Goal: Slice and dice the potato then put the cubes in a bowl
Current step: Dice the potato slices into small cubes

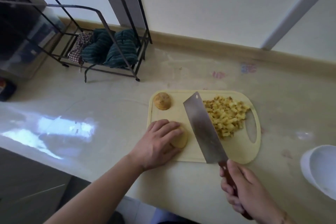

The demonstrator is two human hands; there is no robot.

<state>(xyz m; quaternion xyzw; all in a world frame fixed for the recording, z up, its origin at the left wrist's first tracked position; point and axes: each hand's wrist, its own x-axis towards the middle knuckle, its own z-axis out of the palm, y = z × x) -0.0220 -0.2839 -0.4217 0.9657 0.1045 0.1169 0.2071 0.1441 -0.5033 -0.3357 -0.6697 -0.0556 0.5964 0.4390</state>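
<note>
A pale yellow cutting board (181, 114) lies on the counter. My left hand (160, 143) rests over a potato piece (181, 141) at the board's near left, fingers curled on top of it. My right hand (245, 194) grips the dark wooden handle of a cleaver (203, 129), whose blade stretches across the board between the held piece and a heap of diced potato cubes (225, 118). Another potato half (162, 101), skin side up, sits at the board's far left corner. A white bowl (321, 167) stands at the right edge, partly cut off.
A black wire rack (101, 42) holding crumpled green and checked cloths stands at the back left. A dark appliance (16, 23) fills the far left. The counter's front edge runs diagonally below my left forearm. A wall borders the back.
</note>
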